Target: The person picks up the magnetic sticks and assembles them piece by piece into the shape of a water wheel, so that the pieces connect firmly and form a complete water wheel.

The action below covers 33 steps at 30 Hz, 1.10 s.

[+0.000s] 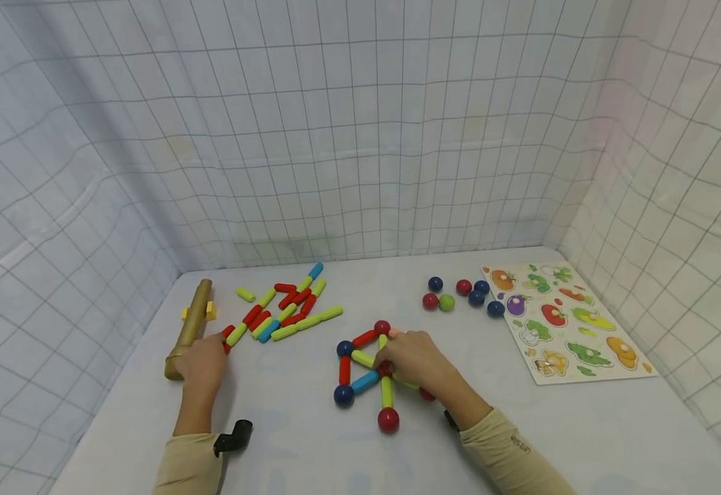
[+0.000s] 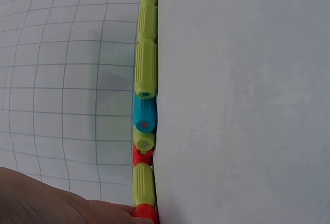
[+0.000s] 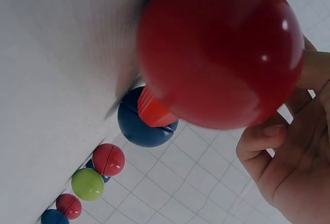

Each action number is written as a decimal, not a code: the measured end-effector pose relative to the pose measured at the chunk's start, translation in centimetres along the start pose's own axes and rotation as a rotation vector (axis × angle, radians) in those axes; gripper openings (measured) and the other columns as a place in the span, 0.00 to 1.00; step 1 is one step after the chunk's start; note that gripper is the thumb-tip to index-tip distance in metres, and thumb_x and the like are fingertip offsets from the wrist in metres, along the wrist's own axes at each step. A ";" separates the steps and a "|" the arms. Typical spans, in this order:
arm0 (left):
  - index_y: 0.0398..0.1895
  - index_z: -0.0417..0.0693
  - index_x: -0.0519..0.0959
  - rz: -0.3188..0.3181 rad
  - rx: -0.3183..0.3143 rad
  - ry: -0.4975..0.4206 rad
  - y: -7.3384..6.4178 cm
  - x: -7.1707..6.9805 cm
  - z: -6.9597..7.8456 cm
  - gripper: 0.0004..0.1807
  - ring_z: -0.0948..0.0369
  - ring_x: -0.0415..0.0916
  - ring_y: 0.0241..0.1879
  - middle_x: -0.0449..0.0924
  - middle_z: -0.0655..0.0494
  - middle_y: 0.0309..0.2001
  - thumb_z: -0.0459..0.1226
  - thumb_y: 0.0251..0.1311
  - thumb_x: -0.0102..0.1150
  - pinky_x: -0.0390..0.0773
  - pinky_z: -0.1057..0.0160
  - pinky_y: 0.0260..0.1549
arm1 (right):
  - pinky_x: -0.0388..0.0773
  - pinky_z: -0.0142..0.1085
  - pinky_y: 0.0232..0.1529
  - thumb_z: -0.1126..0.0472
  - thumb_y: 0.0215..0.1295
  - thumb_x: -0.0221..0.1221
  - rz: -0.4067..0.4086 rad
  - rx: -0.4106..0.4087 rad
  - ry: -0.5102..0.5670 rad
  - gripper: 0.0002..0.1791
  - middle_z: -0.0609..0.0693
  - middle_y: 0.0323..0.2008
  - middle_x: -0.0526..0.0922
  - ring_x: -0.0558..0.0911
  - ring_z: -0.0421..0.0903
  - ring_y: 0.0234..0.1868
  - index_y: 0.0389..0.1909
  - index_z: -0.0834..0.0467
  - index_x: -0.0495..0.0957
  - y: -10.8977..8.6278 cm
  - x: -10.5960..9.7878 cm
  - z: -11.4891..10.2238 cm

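Note:
Two bare hands work over magnetic sticks and balls. My left hand point(image 1: 201, 361) reaches the near end of a row of loose sticks and pinches a red stick point(image 2: 146, 212); its fingertips are partly cut off in the left wrist view. My right hand point(image 1: 415, 359) bends over a ball-and-stick figure, its fingertips at the red middle ball point(image 1: 384, 370), which they partly hide. Dark blue balls point(image 1: 344, 394), red balls point(image 1: 388, 419) and red, green and blue sticks point(image 1: 365, 381) make up the figure. Another red ball point(image 3: 219, 51) looms before the curled right fingers in the right wrist view.
More sticks point(image 1: 301, 322) lie at the left back. A gold tube point(image 1: 193, 320) rests beside yellow blocks point(image 1: 211, 311) at far left. Loose balls point(image 1: 446, 302) sit at the right back, next to a vegetable puzzle board point(image 1: 524, 344). Gridded white cloth point(image 1: 360, 137) walls the table.

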<state>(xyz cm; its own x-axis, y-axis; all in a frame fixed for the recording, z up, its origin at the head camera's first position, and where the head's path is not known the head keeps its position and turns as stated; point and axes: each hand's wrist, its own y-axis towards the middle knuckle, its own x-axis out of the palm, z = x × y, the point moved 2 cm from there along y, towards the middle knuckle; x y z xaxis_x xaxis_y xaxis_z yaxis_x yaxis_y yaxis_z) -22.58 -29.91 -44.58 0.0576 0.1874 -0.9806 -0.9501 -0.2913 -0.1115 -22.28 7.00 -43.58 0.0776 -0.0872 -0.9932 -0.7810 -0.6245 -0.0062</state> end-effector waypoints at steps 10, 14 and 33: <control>0.50 0.28 0.75 -0.002 -0.002 0.028 -0.4 0.4 0.3 0.17 0.31 0.76 0.41 0.77 0.24 0.42 0.30 0.68 0.39 0.76 0.37 0.36 | 0.67 0.25 0.22 0.60 0.56 0.69 0.045 -0.006 -0.030 0.12 0.42 0.32 0.88 0.71 0.38 0.23 0.42 0.44 0.88 -0.1 0.1 -0.3; 0.60 0.30 0.69 -0.003 -0.008 0.025 -0.5 0.4 0.3 0.19 0.28 0.75 0.45 0.74 0.20 0.47 0.30 0.70 0.38 0.75 0.34 0.38 | 0.64 0.25 0.20 0.59 0.56 0.69 0.041 0.015 -0.038 0.12 0.42 0.31 0.87 0.69 0.38 0.20 0.42 0.44 0.88 -0.1 0.1 -0.4; 0.50 0.43 0.79 -0.367 0.233 -0.622 -4.9 2.5 12.1 0.25 0.62 0.81 0.30 0.86 0.55 0.31 0.50 0.56 0.68 0.79 0.55 0.42 | 0.67 0.27 0.25 0.53 0.54 0.71 0.050 0.045 -0.084 0.10 0.42 0.27 0.86 0.70 0.39 0.22 0.39 0.45 0.88 0.3 0.1 -0.4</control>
<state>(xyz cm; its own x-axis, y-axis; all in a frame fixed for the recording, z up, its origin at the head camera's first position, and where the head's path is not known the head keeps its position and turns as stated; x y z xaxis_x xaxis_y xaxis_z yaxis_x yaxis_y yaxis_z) -21.48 -16.71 -44.50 0.2645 0.7488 -0.6077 -0.9474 0.0841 -0.3087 -22.27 6.52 -43.68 -0.0127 -0.0503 -0.9987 -0.8101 -0.5850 0.0398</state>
